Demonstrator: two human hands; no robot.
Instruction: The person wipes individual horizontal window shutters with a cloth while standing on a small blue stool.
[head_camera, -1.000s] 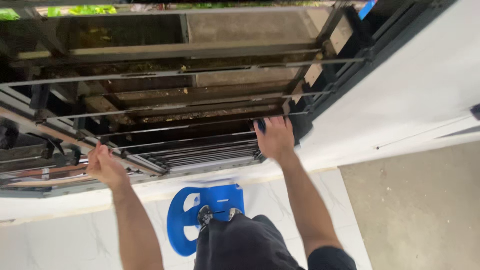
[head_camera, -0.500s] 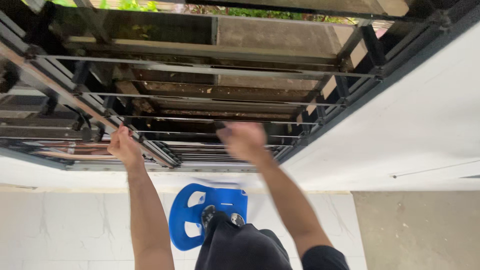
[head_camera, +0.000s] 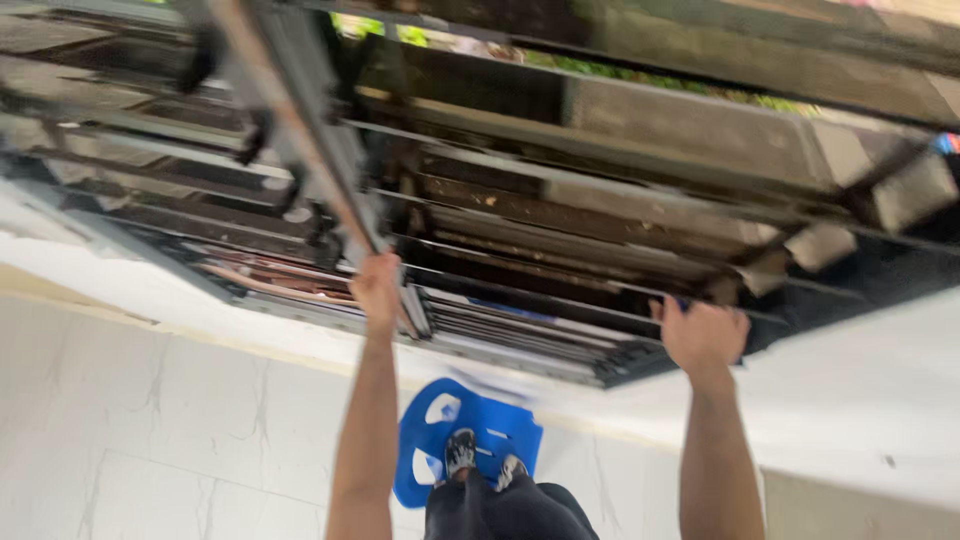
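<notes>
Window grille (head_camera: 600, 190) of dark metal bars fills the upper part of the view, seen from below, with rusty brown ledges and a strip of green leaves behind it, all somewhat blurred. White wall (head_camera: 860, 400) runs under the grille on the right, and pale marble-patterned floor tiles (head_camera: 150, 430) spread out below on the left. Dark upright frame post (head_camera: 300, 130) crosses the grille at a slant from the top down to the sill. Blue plastic stool (head_camera: 440, 440) stands on the tiles straight below, and the person's two feet in dark shoes (head_camera: 478, 460) are planted on its seat. Both bare arms reach up. The left hand (head_camera: 377, 285) is clenched around the lower end of the frame post, close above the stack of thin horizontal bars at the sill. The right hand (head_camera: 703, 335) is well apart from it, at the grille's lower right corner, fingers curled over a thin bar; something blue (head_camera: 683, 303) peeks out by its fingers, too blurred to tell what it is.
</notes>
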